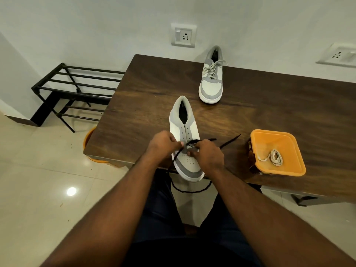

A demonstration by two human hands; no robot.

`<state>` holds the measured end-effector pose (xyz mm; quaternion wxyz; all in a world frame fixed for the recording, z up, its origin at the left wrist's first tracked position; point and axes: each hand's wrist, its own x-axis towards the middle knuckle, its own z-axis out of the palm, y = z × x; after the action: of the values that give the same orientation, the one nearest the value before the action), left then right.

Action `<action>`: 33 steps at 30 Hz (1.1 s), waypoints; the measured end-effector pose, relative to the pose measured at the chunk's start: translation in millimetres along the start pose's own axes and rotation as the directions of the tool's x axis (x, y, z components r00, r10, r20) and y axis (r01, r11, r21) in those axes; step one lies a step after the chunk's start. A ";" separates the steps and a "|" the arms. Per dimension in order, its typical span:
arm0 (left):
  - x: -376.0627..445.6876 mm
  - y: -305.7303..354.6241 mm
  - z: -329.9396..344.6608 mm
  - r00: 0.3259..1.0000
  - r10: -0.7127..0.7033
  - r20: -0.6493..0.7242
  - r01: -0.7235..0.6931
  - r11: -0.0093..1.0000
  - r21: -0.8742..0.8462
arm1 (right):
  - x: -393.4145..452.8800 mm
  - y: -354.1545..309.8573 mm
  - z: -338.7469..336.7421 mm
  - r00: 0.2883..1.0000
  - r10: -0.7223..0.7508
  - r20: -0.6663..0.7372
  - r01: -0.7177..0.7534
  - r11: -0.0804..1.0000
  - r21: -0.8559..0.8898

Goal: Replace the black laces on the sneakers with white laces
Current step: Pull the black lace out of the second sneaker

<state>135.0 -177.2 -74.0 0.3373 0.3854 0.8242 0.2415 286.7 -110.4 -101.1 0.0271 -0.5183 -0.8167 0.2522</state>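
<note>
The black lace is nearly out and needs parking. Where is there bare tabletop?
Bare wood lies left of the near sneaker up to the table edge, and between the far sneaker and the orange tub. The front edge around both hands is crowded.

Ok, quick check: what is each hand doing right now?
Left hand: fingers pinch the black lace at the near sneaker.
Right hand: fingers also pinch the black lace.
</note>
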 end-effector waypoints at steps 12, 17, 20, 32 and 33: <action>-36.9 0.6 -56.2 0.822 0.184 0.539 -0.201 0.979 -0.028 | 6.3 2.4 -1.9 0.998 0.034 0.048 -0.036 0.999 0.038; -14.5 5.1 -32.4 0.990 0.081 0.114 -0.078 0.997 -0.028 | 5.9 -1.0 0.4 0.998 0.047 0.042 -0.049 0.998 0.038; -4.8 7.1 4.8 1.000 0.023 0.011 -0.024 0.998 0.062 | 2.9 -2.0 0.5 0.999 0.038 0.004 -0.038 0.999 0.019; -40.1 0.4 -46.5 0.797 0.188 0.573 -0.176 0.981 -0.078 | 2.0 -1.1 -1.9 0.999 0.038 0.008 -0.038 0.999 0.030; -39.4 1.9 -49.6 0.828 0.156 0.538 -0.151 0.987 -0.055 | 1.1 -0.3 -0.8 0.999 0.042 0.009 -0.042 0.998 0.044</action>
<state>117.9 -214.4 -25.6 0.5375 0.5010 0.6607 0.1536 286.1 -109.2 -100.6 0.0298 -0.5337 -0.7999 0.2728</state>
